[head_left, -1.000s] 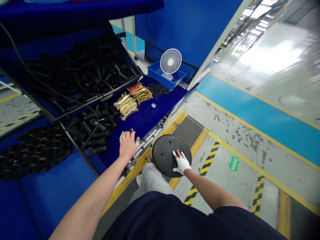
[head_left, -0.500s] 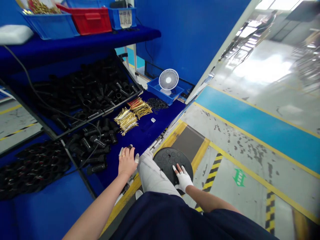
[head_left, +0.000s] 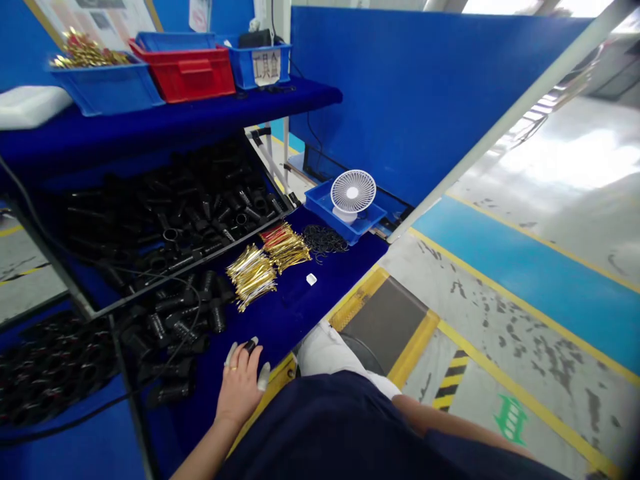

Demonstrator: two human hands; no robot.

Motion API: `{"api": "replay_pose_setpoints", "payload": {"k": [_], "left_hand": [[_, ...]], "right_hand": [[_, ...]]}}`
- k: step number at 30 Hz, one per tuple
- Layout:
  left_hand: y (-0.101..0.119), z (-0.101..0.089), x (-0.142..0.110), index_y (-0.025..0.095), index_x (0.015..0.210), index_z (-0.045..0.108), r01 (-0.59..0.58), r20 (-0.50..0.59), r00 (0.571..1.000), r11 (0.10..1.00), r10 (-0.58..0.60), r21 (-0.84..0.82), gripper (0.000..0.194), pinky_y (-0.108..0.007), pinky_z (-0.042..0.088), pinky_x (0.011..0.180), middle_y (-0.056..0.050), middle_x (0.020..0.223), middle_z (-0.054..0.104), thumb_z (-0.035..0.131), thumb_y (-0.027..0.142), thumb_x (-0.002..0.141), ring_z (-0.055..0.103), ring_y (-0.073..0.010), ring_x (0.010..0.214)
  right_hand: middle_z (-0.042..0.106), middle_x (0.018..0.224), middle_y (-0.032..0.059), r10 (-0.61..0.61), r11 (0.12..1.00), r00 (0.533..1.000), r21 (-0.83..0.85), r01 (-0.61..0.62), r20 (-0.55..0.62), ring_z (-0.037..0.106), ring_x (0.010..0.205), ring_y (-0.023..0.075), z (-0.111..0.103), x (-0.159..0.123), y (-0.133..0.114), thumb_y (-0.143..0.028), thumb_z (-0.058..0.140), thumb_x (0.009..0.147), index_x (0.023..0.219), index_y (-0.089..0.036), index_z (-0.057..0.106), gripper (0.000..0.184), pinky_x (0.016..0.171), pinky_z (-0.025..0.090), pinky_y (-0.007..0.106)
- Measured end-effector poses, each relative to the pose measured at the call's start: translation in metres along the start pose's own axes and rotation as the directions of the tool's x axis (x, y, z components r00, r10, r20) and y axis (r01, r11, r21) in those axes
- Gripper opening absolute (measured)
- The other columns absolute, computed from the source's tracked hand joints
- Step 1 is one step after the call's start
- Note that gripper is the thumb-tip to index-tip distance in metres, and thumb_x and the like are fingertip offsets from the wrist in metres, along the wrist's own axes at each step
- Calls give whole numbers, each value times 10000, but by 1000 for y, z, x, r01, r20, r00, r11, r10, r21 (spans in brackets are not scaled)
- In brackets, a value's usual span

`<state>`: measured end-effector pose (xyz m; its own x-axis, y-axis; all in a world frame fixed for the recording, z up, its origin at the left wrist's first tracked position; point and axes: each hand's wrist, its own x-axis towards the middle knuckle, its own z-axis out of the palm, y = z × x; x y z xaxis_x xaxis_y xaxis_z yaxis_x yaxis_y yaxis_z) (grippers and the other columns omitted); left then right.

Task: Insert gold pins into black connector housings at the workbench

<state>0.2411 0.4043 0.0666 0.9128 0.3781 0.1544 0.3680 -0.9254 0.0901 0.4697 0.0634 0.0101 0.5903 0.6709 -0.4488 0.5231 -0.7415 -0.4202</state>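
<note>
My left hand rests at the front edge of the blue cloth-covered bench, fingers spread and holding nothing. Pale covers sit on some fingertips, and a black band wraps one finger. Nearest to it are black ribbed plastic fittings in a loose heap. Farther along the bench lie bundles of gold-coloured thin rods. Of my right hand only a bit of white glove shows beside my leg; my body hides its fingers. Near it, a dark round stool is partly covered by my leg.
A white fan stands in a blue tray beside black rings. A sloped bin of black parts sits under a shelf with a red crate. A cable crosses the left side.
The view has tilted up and my body has moved over the stool. My right hand, earlier spread on the stool top, is now mostly hidden. My left hand stays at the bench edge.
</note>
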Motion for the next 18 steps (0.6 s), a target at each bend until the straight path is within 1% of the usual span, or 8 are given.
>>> {"api": "replay_pose_setpoints", "payload": {"k": [2,5,6,9,11,13,15,18], "left_hand": [[-3,6,-3,196,1327,622,9,-3,1000,1000,-9,13,438,-482,466,1031,-129,1291,626,554,333,917,493,-333,1301],[-2,15,-8,239,1436,527,-2,-16,1000,999,2,35,606,-483,436,1085,-95,1370,603,582,323,839,505,-321,1306],[1,16,-8,246,1489,466,29,-18,999,998,-29,49,682,-485,448,1072,-98,1402,589,583,335,823,511,-329,1301],[15,14,-4,270,1571,328,174,-19,985,978,-173,115,773,-476,464,1052,-92,1422,589,579,407,853,525,-334,1300],[21,12,0,261,1590,280,203,-16,979,963,-204,178,799,-455,463,1049,-99,1422,594,581,454,876,527,-329,1304],[22,12,2,260,1597,260,194,3,980,953,-200,234,806,-434,453,1060,-97,1437,586,580,472,888,518,-319,1318],[22,12,2,273,1601,247,190,35,978,945,-206,267,800,-425,441,1080,-81,1458,573,575,469,897,504,-307,1338],[26,12,3,297,1605,222,212,58,970,940,-236,268,802,-439,439,1093,-59,1486,549,567,454,898,493,-305,1352]], "right_hand": [[760,812,103,-75,996,996,-51,77,51,734,819,271,-35,39,21,-262,580,798,786,-224,791,214,729,537,303],[748,1056,100,-299,949,954,-97,298,8,694,1003,227,-103,115,30,-268,499,913,1049,-217,751,291,922,503,307],[739,1062,110,-428,901,903,-103,421,-49,686,995,214,-127,141,25,-274,459,953,1107,-201,725,316,921,499,311],[729,914,82,-753,659,650,-115,744,-104,677,829,175,-181,207,-8,-284,423,1007,1095,-191,709,313,806,481,280],[728,878,59,-851,524,522,-137,841,-51,668,775,157,-197,234,-29,-295,444,1010,1055,-204,715,290,747,450,257],[720,831,42,-889,451,457,-170,876,-2,649,720,142,-199,248,-40,-307,462,1007,1017,-217,722,275,689,410,248],[697,783,27,-898,428,440,-200,881,17,623,676,134,-195,253,-42,-306,474,1004,1002,-229,722,259,646,366,257],[662,752,15,-895,432,446,-240,869,3,594,641,136,-188,253,-35,-289,499,991,989,-240,708,214,617,313,290]]}}
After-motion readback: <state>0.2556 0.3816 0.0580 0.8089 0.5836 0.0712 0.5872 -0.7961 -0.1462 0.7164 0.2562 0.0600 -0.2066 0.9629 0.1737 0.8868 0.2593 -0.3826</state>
